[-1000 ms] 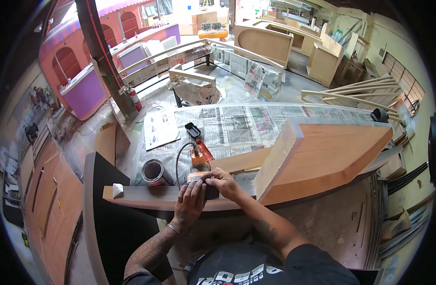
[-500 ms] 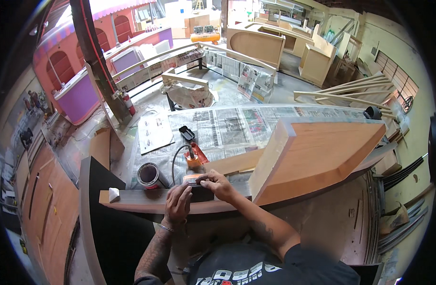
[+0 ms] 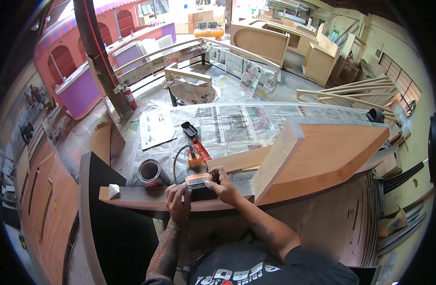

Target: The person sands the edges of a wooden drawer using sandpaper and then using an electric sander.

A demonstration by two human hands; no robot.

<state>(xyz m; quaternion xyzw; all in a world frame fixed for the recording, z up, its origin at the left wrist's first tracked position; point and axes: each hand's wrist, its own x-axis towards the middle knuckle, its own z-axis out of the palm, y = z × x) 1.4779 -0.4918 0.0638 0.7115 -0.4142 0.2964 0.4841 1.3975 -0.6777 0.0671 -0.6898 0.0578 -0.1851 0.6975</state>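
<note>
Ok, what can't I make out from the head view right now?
All in the head view:
Orange power tool: underside hidden by its own body.
Black cable: far end out of sight.
Red packet: part nearest the person covered by the tool.
Open can: contents' level lost in the dark interior.
Far-left clutter: too small, blurred near the fisheye rim.

A can (image 3: 162, 179) stands left of the power tool (image 3: 196, 168).

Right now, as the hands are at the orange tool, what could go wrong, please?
The cable loops between the orange tool and the open can, so pulling it might tip the can. The small white piece sits near the end of the board, where a bump could knock it off.
</note>
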